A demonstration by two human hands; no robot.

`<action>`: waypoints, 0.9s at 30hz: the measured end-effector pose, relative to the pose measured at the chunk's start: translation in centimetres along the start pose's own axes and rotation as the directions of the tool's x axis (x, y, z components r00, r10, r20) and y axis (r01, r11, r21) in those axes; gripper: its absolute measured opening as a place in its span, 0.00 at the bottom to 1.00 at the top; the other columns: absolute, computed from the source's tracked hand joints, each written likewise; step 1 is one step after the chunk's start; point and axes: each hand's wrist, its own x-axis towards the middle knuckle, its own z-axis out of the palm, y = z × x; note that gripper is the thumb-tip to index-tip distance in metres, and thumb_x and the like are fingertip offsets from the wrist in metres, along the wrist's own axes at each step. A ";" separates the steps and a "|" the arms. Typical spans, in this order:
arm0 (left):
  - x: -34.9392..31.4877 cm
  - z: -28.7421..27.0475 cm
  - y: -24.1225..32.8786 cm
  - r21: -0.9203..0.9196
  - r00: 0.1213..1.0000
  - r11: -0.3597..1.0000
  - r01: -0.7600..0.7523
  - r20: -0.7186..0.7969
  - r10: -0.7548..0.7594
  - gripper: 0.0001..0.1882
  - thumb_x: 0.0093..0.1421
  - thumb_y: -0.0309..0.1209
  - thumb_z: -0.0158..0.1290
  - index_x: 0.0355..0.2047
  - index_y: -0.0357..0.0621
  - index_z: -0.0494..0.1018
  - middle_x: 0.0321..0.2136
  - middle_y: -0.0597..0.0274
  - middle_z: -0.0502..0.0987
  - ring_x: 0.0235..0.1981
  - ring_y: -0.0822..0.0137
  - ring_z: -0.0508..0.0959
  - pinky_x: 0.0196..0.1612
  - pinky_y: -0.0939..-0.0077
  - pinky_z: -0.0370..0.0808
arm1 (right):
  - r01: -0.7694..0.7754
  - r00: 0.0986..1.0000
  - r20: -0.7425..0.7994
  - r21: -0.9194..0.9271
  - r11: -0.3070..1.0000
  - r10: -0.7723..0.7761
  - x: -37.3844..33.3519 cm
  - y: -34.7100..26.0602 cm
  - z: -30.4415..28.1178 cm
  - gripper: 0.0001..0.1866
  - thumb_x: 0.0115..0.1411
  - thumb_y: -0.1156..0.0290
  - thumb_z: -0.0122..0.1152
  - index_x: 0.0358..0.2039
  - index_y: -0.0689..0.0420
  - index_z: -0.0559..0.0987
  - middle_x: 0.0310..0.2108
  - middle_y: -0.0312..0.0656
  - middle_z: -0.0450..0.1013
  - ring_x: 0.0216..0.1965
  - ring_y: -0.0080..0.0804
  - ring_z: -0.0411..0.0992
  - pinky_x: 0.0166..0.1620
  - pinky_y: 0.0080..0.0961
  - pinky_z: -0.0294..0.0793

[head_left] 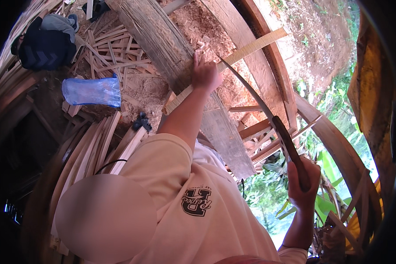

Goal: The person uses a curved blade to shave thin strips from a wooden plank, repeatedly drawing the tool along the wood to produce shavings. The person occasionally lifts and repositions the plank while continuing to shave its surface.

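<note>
My right hand (304,178) is closed around the dark handle of a handsaw (257,97). The saw's long, thin blade slants up and to the left, its tip close to my left hand. My left hand (207,75) lies over a narrow, pale wood strip (255,47), holding it down across a thick, weathered plank (156,39). Its fingers reach past the strip onto the plank. To the right of this hand, the blade meets the strip's edge; I cannot tell how deep any cut is.
Sawdust and a heap of thin offcuts (114,48) cover the ground at upper left. Nearby are a person in dark clothing (46,44) and a blue-tinted clear plastic bag (92,91). Long boards (90,149) stand at lower left. Green plants (332,167) grow at right.
</note>
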 end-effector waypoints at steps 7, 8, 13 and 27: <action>-0.1 0.2 -0.6 0.014 0.997 1.000 -0.025 -0.068 0.026 0.21 0.61 0.46 0.62 0.43 0.41 0.83 0.48 0.49 0.85 0.71 0.58 0.68 0.80 0.47 0.41 | -0.017 0.990 0.141 0.014 1.000 0.015 5.8 -1.0 3.3 0.13 0.67 0.71 0.64 0.25 0.62 0.78 0.13 0.38 0.67 0.14 0.24 0.67 0.22 0.28 0.62; -0.2 0.3 -0.6 0.003 0.998 1.000 -0.026 -0.065 0.026 0.21 0.61 0.46 0.63 0.43 0.41 0.83 0.47 0.49 0.85 0.71 0.58 0.69 0.80 0.47 0.42 | -0.035 0.991 0.131 0.012 0.999 0.034 7.3 -0.5 4.4 0.13 0.67 0.70 0.64 0.25 0.61 0.78 0.13 0.38 0.67 0.15 0.24 0.67 0.22 0.29 0.62; -0.3 0.9 -0.5 -0.038 0.993 0.998 -0.055 -0.102 0.051 0.22 0.59 0.47 0.65 0.43 0.42 0.83 0.41 0.51 0.87 0.67 0.59 0.73 0.79 0.46 0.44 | 0.070 0.996 0.055 0.014 0.997 -0.071 16.4 4.0 13.7 0.19 0.67 0.64 0.66 0.22 0.62 0.77 0.12 0.43 0.67 0.13 0.27 0.62 0.21 0.34 0.61; -0.6 0.2 -0.2 -0.110 0.992 0.993 -0.033 -0.122 0.019 0.17 0.56 0.41 0.65 0.40 0.44 0.84 0.40 0.55 0.86 0.63 0.60 0.76 0.79 0.49 0.46 | 0.180 0.971 0.098 0.305 0.935 -0.219 18.4 16.5 15.5 0.17 0.73 0.64 0.62 0.29 0.61 0.79 0.19 0.27 0.66 0.22 0.12 0.61 0.25 0.20 0.57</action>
